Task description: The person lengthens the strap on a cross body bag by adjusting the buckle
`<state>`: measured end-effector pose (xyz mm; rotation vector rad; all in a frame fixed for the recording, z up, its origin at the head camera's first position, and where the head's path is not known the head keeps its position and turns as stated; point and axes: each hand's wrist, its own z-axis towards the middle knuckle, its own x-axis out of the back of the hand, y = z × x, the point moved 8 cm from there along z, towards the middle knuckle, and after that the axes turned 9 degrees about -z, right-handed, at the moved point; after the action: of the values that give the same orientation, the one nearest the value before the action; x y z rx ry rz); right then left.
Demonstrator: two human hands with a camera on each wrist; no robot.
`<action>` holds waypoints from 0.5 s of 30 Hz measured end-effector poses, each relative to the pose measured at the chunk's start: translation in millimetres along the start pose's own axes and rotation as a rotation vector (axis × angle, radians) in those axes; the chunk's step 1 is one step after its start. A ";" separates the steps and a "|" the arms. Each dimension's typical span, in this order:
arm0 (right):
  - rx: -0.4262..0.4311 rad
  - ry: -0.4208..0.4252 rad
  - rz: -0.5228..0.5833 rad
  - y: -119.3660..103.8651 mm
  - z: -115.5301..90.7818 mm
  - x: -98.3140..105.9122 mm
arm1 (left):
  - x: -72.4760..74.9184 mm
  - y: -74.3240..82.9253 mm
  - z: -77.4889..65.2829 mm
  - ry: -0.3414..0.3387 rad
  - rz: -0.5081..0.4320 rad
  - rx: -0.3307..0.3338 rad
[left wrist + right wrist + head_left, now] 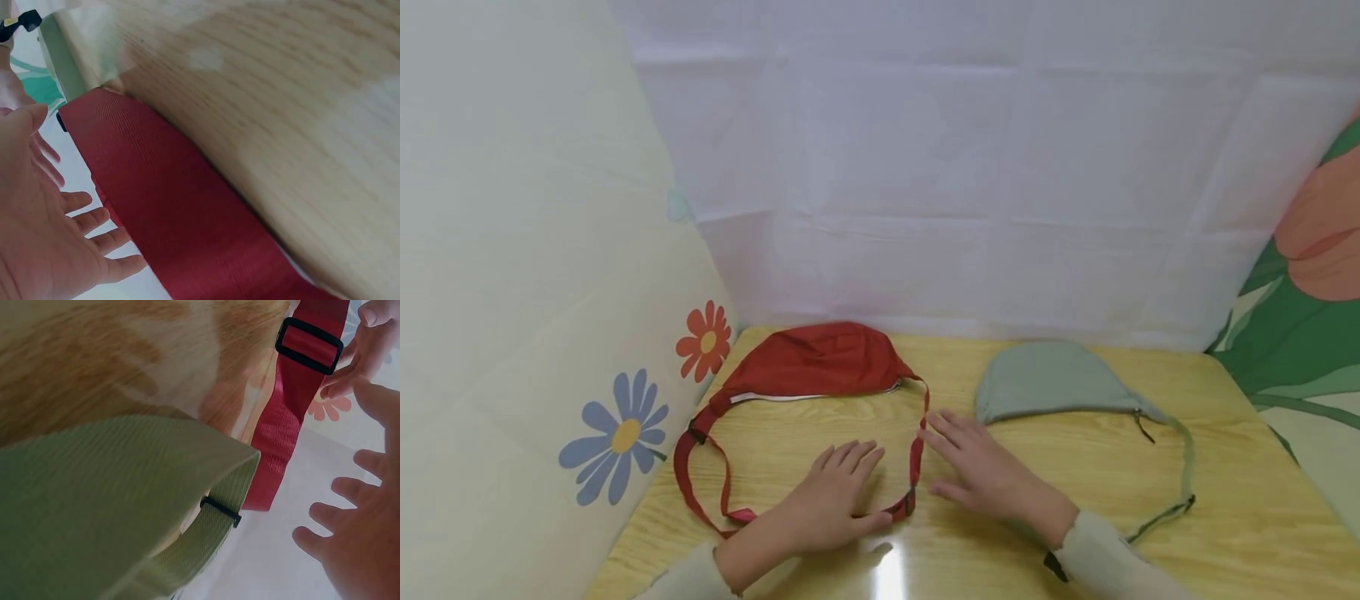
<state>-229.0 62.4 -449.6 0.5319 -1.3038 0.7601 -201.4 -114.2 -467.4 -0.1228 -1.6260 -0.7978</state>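
A red waist bag (820,362) lies toward the back left of the table, its strap (916,462) looping forward. To its right lies a grey-green waist bag (1052,379) with a strap (1187,467) curving round at the right. My left hand (827,500) is over the red loop, fingers spread, thumb near a dark slider (909,502). Between the bags is my right hand (988,475), its fingertips close to the red strap; contact cannot be told. Both hands hold nothing. The right wrist view shows green webbing (112,506) and a black slider (309,347) on red webbing.
The wooden table (1247,500) meets a white cloth backdrop (925,167) behind. A flower-printed cloth (512,292) closes the left side, and a leaf-printed one (1307,350) the right. A black buckle piece (1056,567) is beside the right sleeve.
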 end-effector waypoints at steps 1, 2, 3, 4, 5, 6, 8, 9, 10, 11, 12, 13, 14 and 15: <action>0.004 -0.014 -0.004 -0.3 1.6 -2.4 | -0.2 0.6 0.3 -0.004 0.000 0.000; 0.010 -0.030 -0.013 -0.8 3.5 -5.1 | -0.5 0.9 0.8 -0.007 0.003 0.002; 0.015 -0.049 -0.023 -1.3 5.7 -8.2 | -0.8 1.2 1.1 -0.010 0.009 0.003; 0.020 -0.070 -0.033 -2.2 7.7 -11.3 | -1.3 1.7 1.2 -0.015 0.018 0.004; 0.026 -0.091 -0.039 -3.3 9.8 -14.4 | -1.8 2.4 1.0 -0.019 0.024 0.004; 0.032 -0.112 -0.045 -4.6 11.8 -17.5 | -3.0 2.5 0.7 -0.025 0.029 0.007; 0.044 -0.156 -0.058 -7.4 15.0 -23.1 | -6.1 2.8 -0.3 -0.039 0.043 0.015; 0.048 -0.178 -0.060 -8.5 16.0 -25.9 | -8.0 3.0 -1.2 -0.049 0.049 0.020; 0.054 -0.192 -0.061 -9.5 16.9 -28.0 | -10.1 3.1 -2.1 -0.059 0.053 0.026; 0.057 -0.204 -0.061 -10.0 17.8 -29.8 | -11.9 3.0 -2.6 -0.065 0.057 0.033; 0.061 -0.211 -0.067 -10.2 18.9 -31.1 | -13.6 2.8 -3.0 -0.070 0.063 0.040; 0.063 -0.216 -0.071 -10.1 19.8 -32.0 | -14.9 2.9 -3.4 -0.073 0.070 0.046; 0.067 -0.218 -0.079 -9.7 21.0 -32.7 | -15.8 2.8 -3.7 -0.074 0.077 0.052; 0.067 -0.220 -0.088 -9.0 22.1 -33.4 | -16.6 2.6 -3.7 -0.074 0.085 0.057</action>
<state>-239.5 33.8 -477.1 0.7388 -1.4513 0.6884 -193.1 -108.5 -481.3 -0.1812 -1.7001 -0.6885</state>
